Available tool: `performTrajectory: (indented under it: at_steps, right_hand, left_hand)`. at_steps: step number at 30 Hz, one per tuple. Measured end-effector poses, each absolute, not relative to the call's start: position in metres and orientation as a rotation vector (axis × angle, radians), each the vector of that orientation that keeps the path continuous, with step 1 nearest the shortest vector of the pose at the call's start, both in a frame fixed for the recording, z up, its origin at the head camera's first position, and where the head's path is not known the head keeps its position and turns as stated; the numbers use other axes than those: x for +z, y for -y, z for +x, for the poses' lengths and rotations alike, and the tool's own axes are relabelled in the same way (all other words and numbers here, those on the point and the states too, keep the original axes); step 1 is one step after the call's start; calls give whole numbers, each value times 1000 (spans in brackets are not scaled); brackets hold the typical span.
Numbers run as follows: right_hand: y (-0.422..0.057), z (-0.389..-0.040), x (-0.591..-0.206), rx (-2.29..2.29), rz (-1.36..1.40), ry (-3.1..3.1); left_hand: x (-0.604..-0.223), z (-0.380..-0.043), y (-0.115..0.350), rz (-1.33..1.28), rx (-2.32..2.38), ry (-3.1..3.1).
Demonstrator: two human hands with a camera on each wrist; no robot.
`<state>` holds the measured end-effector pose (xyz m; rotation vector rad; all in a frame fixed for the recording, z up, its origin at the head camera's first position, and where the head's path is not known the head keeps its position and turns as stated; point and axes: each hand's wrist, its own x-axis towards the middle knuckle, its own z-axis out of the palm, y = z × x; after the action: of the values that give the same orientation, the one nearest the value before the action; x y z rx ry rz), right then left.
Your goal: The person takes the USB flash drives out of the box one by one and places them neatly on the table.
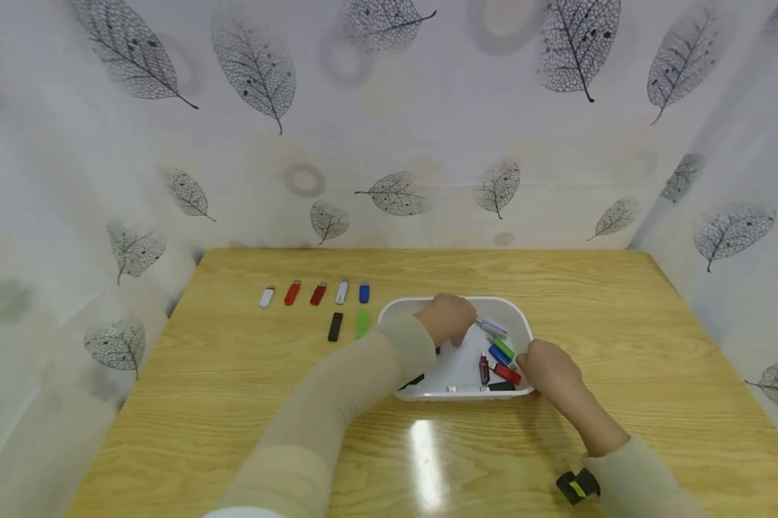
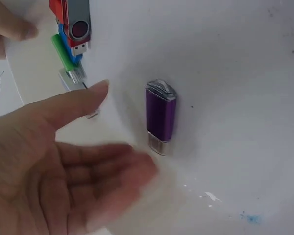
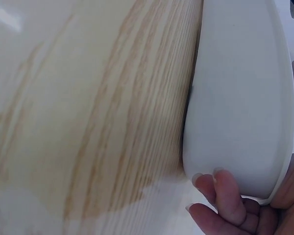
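Where one purple USB stick [image 2: 160, 117] lies inside the white tray [image 1: 460, 396], its long axis runs upright in the left-wrist view, clear end pointing down. Beside it within the tray, the left hand [image 2: 73, 181] has its grip spread, thumb apart from fingers, while the right hand [image 1: 550, 370] has its grip curled round the tray's right end. Left of the tray, the counter [image 1: 168, 432] bears seven visible USB sticks [image 1: 292, 292]: five in a far row, two nearer.
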<state>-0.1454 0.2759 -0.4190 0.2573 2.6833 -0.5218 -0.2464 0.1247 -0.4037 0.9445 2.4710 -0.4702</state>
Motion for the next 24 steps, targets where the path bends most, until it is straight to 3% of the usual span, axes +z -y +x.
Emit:
performTrajectory:
  at_steps: [3, 16, 24]
  right_hand:
    - [-276, -146, -419, -533, 256, -2677]
    - [-276, -147, -421, -538, 273, -2665]
    - [-276, -147, -422, -531, 271, -2661]
  left_hand:
    - [-403, -242, -121, 871, -558, -2462]
    - [-405, -251, -97, 750, -121, -2431]
    - [-403, -251, -95, 894, -205, -2436]
